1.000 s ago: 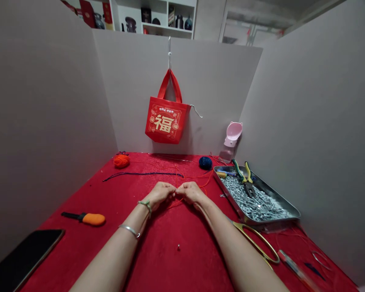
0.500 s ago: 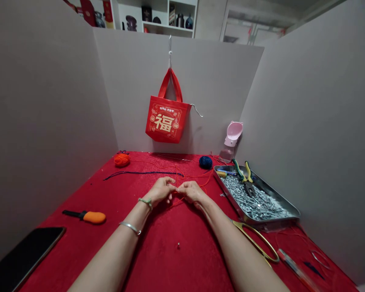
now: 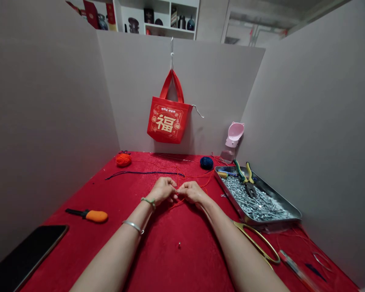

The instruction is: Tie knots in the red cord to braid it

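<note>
Red cord (image 3: pixel 177 205) runs between my hands over the red cloth and loops out behind them. My left hand (image 3: pixel 163 190), with a green band and a silver bangle at the wrist, pinches the cord with bent fingers. Close beside it, fingertips nearly touching, my right hand (image 3: pixel 192 191) pinches the same cord. The exact spot under the fingertips is hidden. A dark braided cord (image 3: pixel 146 173) lies just beyond the hands. Behind it are an orange yarn ball (image 3: pixel 123 159) on the left and a dark blue yarn ball (image 3: pixel 206 163) on the right.
A metal tray (image 3: pixel 293 219) of screws with pliers (image 3: pixel 248 184) stands at right, gold-handled scissors (image 3: pixel 260 243) near my right forearm. An orange-handled tool (image 3: pixel 96 216) and a phone (image 3: pixel 27 255) lie left. A red bag (image 3: pixel 169 120) hangs on the back panel (image 3: pixel 130 89).
My left fingers have curled in a little closer around the cord. My right hand keeps its pinch in nearly the same place. The whole view has shifted slightly.
</note>
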`<state>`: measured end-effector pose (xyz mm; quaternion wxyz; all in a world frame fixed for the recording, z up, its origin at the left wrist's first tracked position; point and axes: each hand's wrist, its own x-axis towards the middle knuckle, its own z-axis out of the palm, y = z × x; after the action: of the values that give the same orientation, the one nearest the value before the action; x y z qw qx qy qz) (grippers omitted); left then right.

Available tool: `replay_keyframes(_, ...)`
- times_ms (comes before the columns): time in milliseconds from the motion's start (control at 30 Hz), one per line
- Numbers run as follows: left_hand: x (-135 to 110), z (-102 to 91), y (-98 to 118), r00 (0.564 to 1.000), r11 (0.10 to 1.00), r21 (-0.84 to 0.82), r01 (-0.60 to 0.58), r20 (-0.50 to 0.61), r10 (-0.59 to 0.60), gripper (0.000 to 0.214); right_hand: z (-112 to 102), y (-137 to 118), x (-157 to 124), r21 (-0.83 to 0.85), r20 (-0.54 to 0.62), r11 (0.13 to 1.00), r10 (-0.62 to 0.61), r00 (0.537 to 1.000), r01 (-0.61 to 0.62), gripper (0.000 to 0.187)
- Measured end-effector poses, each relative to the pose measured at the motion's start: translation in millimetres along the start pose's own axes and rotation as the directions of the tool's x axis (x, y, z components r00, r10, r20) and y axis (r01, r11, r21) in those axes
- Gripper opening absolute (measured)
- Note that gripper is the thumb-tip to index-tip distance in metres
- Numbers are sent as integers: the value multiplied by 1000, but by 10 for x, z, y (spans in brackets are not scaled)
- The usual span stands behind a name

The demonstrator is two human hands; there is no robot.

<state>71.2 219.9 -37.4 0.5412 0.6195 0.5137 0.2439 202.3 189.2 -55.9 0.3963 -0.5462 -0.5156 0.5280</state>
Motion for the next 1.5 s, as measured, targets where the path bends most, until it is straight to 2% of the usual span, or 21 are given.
replay_keyframes(133,16,2,-42,1000,1000,8,-4,-1,4,7,16,13,19,-35,-4,999,-35,999,35,15)
replay_keyframes(367,14,-33,-19,999,991,121,53,-2,-53,13,14,38,19,-77,-4,997,-13,1000,12,9)
replay_keyframes(500,-7,-31,-1,995,995,-29,96,-5,-96,21,13,20,-18,-102,15,995,-14,1000,15,7)
replay_keyframes(600,-11,-7,-8,985,967,-191,169,43,-164,14,19,10,-25,-110,20,994,-3,1000,5,6)
replay_keyframes(667,-4,12,-21,980,954,-229,196,73,-184,11,24,6,-25,-122,11,993,-4,1000,5,7)
replay_keyframes(800,6,43,-43,990,956,-257,142,54,-132,13,24,2,-25,-128,-2,991,-36,999,36,8)
replay_keyframes(900,-1,61,-48,996,976,-198,86,9,-86,18,14,11,-16,-146,9,987,-63,998,64,7)
replay_keyframes(1067,0,86,-38,993,993,-114,34,-111,-47,10,-33,45,38,-283,5,953,-111,994,107,8)
replay_keyframes(1167,9,106,-33,990,999,-42,-18,-143,11,7,-79,36,61,-454,0,879,-162,987,144,9)
replay_keyframes(1267,8,132,-9,987,993,-103,-58,-158,41,7,-110,-39,27,-644,12,746,-216,976,173,10)
replay_keyframes(1400,-37,158,88,977,978,-210,-2,-209,-42,4,-99,-208,-100,-832,-17,538,-267,963,135,6)
replay_keyframes(1500,-91,163,157,972,970,-234,64,-204,-114,4,-112,-322,-191,-906,-42,418,-251,967,69,13)
